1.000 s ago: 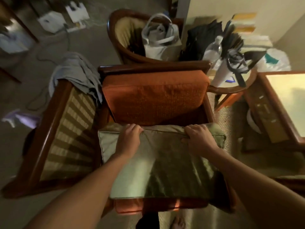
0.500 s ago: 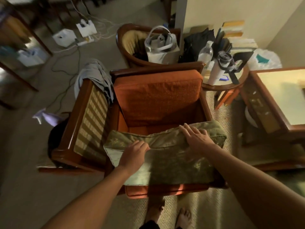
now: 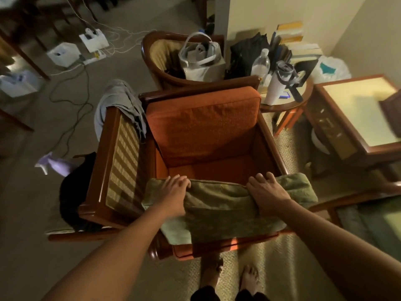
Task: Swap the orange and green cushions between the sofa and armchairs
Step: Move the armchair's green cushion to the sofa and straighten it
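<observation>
A green cushion [image 3: 227,205] lies across the front of the wooden armchair [image 3: 102,183], its near part hanging over the seat's front edge. My left hand [image 3: 173,192] grips its far edge near the left corner, fingers curled over the seam. On the right, my right hand [image 3: 264,192] lies on top with its fingers hooked over the same far edge. Behind the green cushion the orange seat cushion [image 3: 217,168] is bare, and the orange back cushion [image 3: 201,127] stands upright against the chair's back.
A grey cloth [image 3: 117,105] hangs on the chair's left arm. Behind stand a round chair with a white bag [image 3: 201,59] and a small round table with bottles [image 3: 260,66]. A wooden side table [image 3: 355,118] is at right. Cables [image 3: 71,105] cross the floor at left.
The green cushion has slid toward me to the seat's front edge, uncovering the orange seat cushion. Both hands stayed on its far edge, and my view has risen and pulled back.
</observation>
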The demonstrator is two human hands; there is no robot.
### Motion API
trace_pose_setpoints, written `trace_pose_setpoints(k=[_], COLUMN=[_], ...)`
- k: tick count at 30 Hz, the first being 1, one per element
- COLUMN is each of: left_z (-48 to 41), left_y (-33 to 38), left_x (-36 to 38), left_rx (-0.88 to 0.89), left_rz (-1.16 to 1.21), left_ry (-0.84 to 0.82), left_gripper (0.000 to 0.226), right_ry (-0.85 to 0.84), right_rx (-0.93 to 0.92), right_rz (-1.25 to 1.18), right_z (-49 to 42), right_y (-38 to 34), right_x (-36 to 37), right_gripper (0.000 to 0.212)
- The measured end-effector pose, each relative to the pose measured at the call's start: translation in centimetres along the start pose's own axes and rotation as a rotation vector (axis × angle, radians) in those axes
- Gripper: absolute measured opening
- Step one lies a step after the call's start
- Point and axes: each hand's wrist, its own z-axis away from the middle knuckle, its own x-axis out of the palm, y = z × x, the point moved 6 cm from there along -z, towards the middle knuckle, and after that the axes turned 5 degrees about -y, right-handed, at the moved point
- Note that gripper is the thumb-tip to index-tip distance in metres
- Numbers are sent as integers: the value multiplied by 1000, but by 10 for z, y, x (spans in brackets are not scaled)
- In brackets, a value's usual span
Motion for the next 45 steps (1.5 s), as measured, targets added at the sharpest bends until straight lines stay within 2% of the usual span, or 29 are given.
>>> trace_pose_setpoints(k=[4, 5, 6, 9, 14, 20, 23, 26, 29, 31, 34, 39, 45], left_z=[-6, -10, -14, -21, -30, -40, -45, -36, -24, -12, 6, 32, 71], left_y=[-1, 0, 3, 16, 34, 92, 162, 253, 337, 393, 480, 610, 767], left_x=[7, 8, 7, 14, 20, -32, -60, -72, -68, -61, -50, -22, 8], left_rx=[19, 30, 49, 165, 306, 474, 620, 803, 938, 1005, 1070, 1127, 1273], left_rz=[-96, -124, -170, -266, -206, -303, -384, -508, -493, -474, -460, -459, -530], left_ry=[-11, -36, -58, -97, -233, -195, -139, -96, -62, -60, -87, -127, 2], left_gripper=[123, 127, 121, 80, 40, 24, 29, 44, 57, 56, 51, 52, 57], right_ry=[9, 12, 12, -17, -4, -2, 25, 13, 22, 45, 85, 82, 125], right_rx=[33, 47, 57, 81, 148, 311, 466, 596, 741, 841, 972, 1108, 1178], right_rz=[-188, -216, -234, -277, -393, -527, -607, -627, -647, -657, -673, -731, -673], right_z=[13, 15, 18, 31, 62, 115, 168, 237, 310, 363, 446, 567, 690], right_y=[-6, -9, -12, -23, -33, -21, -1, 23, 48, 65, 92, 144, 186], right_x=[12, 13, 16, 30, 43, 40, 53, 66, 84, 100, 124, 171, 226], right_gripper=[71, 68, 66, 60, 46, 27, 35, 42, 41, 38, 30, 36, 31])
